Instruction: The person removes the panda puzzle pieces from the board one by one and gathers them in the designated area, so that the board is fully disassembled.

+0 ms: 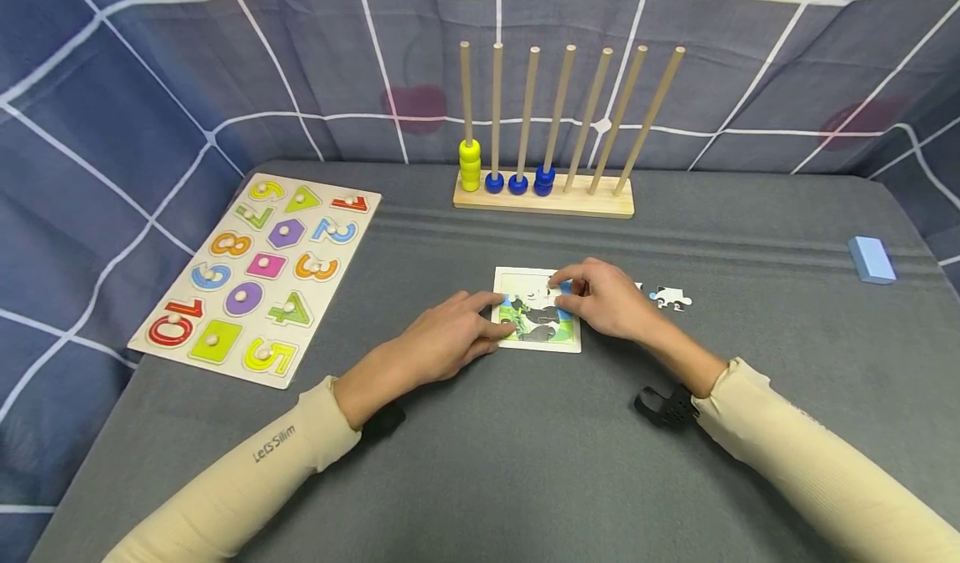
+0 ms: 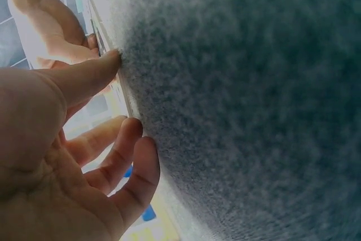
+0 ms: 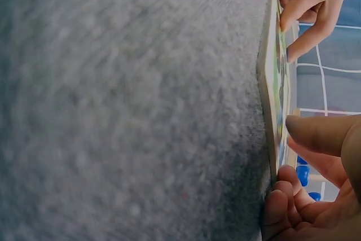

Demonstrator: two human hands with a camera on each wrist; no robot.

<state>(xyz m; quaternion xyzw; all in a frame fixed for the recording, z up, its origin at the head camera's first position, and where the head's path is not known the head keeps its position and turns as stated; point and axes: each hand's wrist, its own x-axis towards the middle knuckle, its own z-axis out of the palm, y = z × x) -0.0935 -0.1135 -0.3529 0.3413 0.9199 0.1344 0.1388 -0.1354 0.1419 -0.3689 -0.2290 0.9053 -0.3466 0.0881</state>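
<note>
A small panda jigsaw puzzle [image 1: 534, 317] lies in its pale tray [image 1: 540, 348] on the table. My left hand [image 1: 453, 338] rests at the tray's left side, its fingertips touching the edge and the pieces there. At the upper right of the picture, my right hand [image 1: 611, 298] has thumb and index finger about a puzzle piece [image 1: 553, 293], which the fingers partly cover. Edge-on in the right wrist view, the tray [image 3: 269, 83] lies flat, with my right thumb [image 3: 310, 134] over its surface. A loose puzzle piece [image 1: 670, 298] lies right of that hand, another barely showing beside it.
To the left lies a number-and-shape peg board [image 1: 243, 288]. A wooden bead stacker [image 1: 543, 200] with tall rods stands at the back, holding yellow and blue beads. A light blue block [image 1: 872, 260] is at the far right. A grid-patterned cloth [image 1: 420, 54] hangs behind the table.
</note>
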